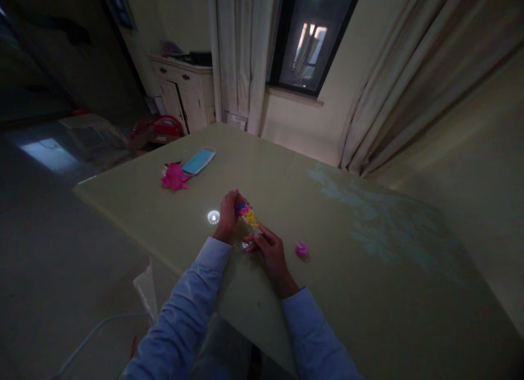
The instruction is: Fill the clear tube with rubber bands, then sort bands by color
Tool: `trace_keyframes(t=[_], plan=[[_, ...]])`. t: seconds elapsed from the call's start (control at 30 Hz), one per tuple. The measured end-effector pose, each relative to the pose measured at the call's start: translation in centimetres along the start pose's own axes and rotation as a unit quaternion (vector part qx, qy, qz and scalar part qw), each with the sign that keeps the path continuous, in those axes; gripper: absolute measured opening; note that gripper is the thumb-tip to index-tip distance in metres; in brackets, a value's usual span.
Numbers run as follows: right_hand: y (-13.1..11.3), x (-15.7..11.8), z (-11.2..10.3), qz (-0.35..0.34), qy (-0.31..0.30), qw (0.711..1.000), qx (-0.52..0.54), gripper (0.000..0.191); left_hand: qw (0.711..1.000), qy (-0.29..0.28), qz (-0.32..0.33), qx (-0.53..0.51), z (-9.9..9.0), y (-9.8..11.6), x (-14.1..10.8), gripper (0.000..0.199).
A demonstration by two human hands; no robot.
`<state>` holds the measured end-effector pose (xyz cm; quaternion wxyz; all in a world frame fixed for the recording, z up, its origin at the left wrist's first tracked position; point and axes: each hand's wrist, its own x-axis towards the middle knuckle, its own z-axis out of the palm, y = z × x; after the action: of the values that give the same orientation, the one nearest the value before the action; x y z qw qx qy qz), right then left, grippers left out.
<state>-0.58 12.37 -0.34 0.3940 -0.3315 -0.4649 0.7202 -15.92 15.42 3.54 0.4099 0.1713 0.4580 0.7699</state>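
Observation:
Held at the near middle of the table is a small bundle of crumpled-looking blue, pink and yellow pieces; its exact kind is too small to tell. My left hand wraps around its upper, blue end, fingers closed and partly hidden behind it. My right hand comes up from below right, with fingertips at the yellow lower end. Its fingers are bent close together; whatever they pinch is hard to make out. Just right of my right hand lies a small crumpled pink piece, touched by neither hand.
A bright pink crumpled sheet and a blue face mask lie at the table's far left. Shiny light spots show on the pale green tabletop. A cabinet, curtains and a window stand behind.

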Motion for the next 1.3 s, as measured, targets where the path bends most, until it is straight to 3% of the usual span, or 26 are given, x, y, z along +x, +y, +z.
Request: trace_keyframes(t=[0.13,0.23,0.4,0.63,0.83,1.03,1.3], plan=[[-0.6,-0.4,0.3,0.000,-0.021,1.000,0.007,0.075,0.996,-0.013,-0.082,-0.022,0.9,-0.5,-0.5,0.037],[-0.7,-0.5,0.2,0.014,-0.040,0.999,0.026,0.082,0.994,-0.024,-0.104,-0.030,1.4,-0.8,-0.7,0.039],[-0.5,-0.3,-0.1,0.033,-0.080,0.994,0.062,0.082,0.994,-0.047,-0.096,-0.029,1.8,-0.9,-1.3,0.041],[-0.5,-0.2,-0.3,0.042,-0.095,0.991,0.087,0.064,0.996,-0.061,-0.067,-0.017,1.9,-0.7,-1.5,0.038],[0.1,0.2,-0.4,0.023,-0.072,0.995,0.073,0.048,0.999,-0.043,-0.030,0.006,1.1,-0.8,-0.8,0.036],[-0.3,-0.1,0.1,0.008,-0.049,0.999,0.022,0.049,1.000,-0.018,0.004,-0.002,0.5,-1.2,-0.4,0.033],[-1.0,-0.1,0.6,0.013,0.034,0.999,-0.024,0.036,1.000,-0.009,0.009,0.000,0.4,-1.1,-0.5,0.035]])
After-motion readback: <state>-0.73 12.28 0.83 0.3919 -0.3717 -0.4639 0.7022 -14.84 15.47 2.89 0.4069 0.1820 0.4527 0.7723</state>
